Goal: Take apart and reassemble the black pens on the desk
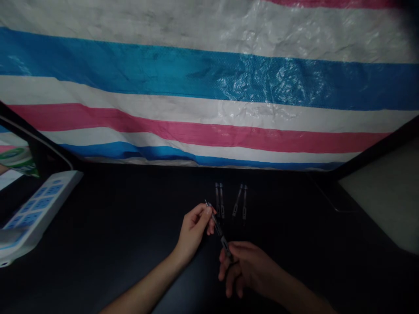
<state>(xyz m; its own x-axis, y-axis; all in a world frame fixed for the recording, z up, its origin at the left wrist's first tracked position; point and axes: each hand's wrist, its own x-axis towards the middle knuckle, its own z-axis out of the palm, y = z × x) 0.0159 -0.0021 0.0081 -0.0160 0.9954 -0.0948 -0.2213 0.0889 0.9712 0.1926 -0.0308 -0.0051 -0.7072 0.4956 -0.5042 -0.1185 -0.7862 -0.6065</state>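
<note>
A slim dark pen (218, 227) with a grey slotted section slants between my two hands above the black table. My left hand (195, 224) pinches its upper end between thumb and fingers, and a thin bright tip pokes out past them. Lower down, my right hand (247, 266) grips the other end, thumb and index finger on it and the remaining fingers curled below. Just beyond my hands, several similar pens lie in two pairs: a left pair (222, 205), partly behind my left fingertips, and a right pair with a tilted pen (238, 200) beside a straighter pen (245, 205).
A white power strip (62, 192) with blue socket faces lies along the left side. Behind it is a green and white package (19, 159). A striped plastic sheet (196, 74) hangs across the back of the black tabletop (131, 209). Pale grey surface (379, 192) borders the right.
</note>
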